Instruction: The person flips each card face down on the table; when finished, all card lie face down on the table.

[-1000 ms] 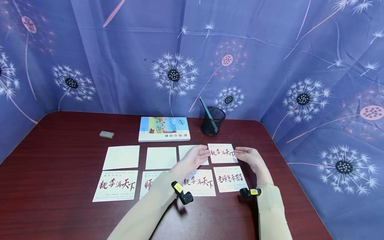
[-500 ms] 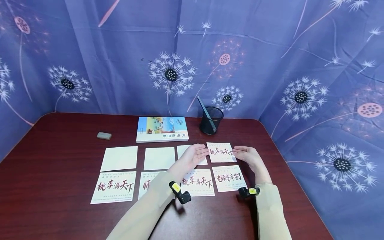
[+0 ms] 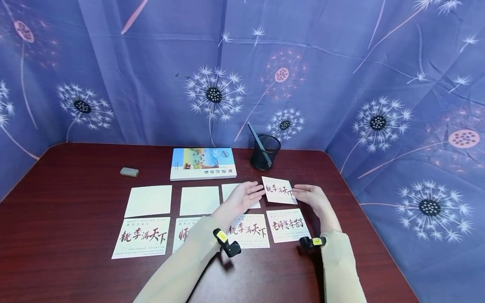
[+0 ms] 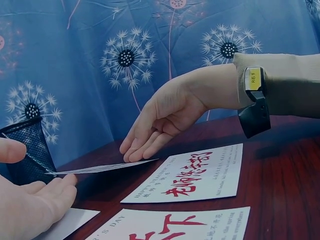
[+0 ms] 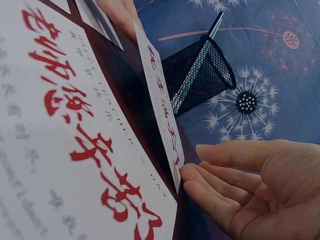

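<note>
In the head view a white card with red brush lettering [image 3: 279, 190] is at the back right of two rows of cards. Its left side is raised and the card tilts down to the right. My left hand [image 3: 242, 198] is at that raised edge, fingers extended, palm turned up; in the left wrist view the fingertips [image 4: 70, 181] are at or just under it. At the opposite edge is my right hand [image 3: 312, 198], its fingertips [image 5: 189, 176] touching the card's end in the right wrist view, thumb apart. Another lettered card [image 3: 288, 225] lies in front.
Blank-faced cards [image 3: 147, 201] and lettered cards [image 3: 140, 237] lie in two rows on the dark red table [image 3: 68, 210]. Behind them are a book [image 3: 203, 163], a black mesh pen cup [image 3: 265, 153] holding a pen, and an eraser-like block [image 3: 129, 171]. A dandelion-patterned curtain [image 3: 159, 84] surrounds the back.
The card between my hands lay flat earlier; its left side has now come up off the table. Both hands stay almost in place. The head view has shifted slightly.
</note>
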`<action>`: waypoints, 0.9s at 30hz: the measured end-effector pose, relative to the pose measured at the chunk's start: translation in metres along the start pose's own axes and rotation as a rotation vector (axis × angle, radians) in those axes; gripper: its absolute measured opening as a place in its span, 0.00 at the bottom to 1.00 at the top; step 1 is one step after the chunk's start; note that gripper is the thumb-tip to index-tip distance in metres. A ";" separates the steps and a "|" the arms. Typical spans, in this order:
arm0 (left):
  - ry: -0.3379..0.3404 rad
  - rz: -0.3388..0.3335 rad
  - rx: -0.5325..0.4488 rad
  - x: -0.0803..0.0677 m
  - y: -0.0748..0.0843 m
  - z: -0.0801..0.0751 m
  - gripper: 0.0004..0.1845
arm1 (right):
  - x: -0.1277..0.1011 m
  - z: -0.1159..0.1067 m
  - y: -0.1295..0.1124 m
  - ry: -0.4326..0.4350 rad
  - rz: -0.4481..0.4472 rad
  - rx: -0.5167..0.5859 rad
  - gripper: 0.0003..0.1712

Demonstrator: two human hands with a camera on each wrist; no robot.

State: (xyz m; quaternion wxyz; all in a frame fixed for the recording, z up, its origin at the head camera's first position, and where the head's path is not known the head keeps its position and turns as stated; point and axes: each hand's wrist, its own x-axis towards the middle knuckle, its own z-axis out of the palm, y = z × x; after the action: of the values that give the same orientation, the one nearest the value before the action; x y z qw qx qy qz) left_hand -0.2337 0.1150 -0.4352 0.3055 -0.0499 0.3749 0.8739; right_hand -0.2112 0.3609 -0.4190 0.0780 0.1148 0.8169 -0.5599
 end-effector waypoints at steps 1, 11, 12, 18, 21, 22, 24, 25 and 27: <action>0.002 0.000 -0.003 0.000 -0.001 0.000 0.27 | 0.000 0.000 0.000 -0.001 -0.004 -0.003 0.30; -0.043 -0.050 -0.021 0.009 -0.011 0.005 0.29 | -0.001 0.002 0.000 0.004 0.005 -0.010 0.29; -0.046 -0.055 -0.018 0.010 -0.012 0.005 0.30 | -0.001 0.002 0.000 0.007 0.004 -0.018 0.29; -0.064 -0.072 -0.004 0.014 -0.017 0.008 0.30 | 0.000 0.000 0.003 0.024 -0.005 -0.046 0.29; -0.072 -0.070 -0.004 0.014 -0.017 0.009 0.30 | -0.001 -0.003 0.002 0.032 -0.034 -0.046 0.29; -0.074 -0.066 -0.006 0.014 -0.017 0.009 0.30 | -0.002 -0.004 0.000 0.036 -0.047 -0.044 0.29; -0.076 -0.061 -0.009 0.013 -0.015 0.009 0.30 | -0.005 -0.004 -0.006 0.034 -0.075 -0.026 0.29; -0.076 -0.058 -0.011 0.012 -0.014 0.010 0.30 | -0.006 -0.004 -0.010 0.028 -0.089 -0.018 0.29; -0.079 -0.053 -0.012 0.010 -0.011 0.010 0.30 | -0.010 0.000 -0.019 0.008 -0.112 0.003 0.30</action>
State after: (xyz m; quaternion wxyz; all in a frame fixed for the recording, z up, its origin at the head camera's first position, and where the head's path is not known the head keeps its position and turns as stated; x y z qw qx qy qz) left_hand -0.2342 0.1328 -0.4387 0.3428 -0.0272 0.3557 0.8690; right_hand -0.2070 0.3530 -0.3998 0.0428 0.0713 0.8214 -0.5642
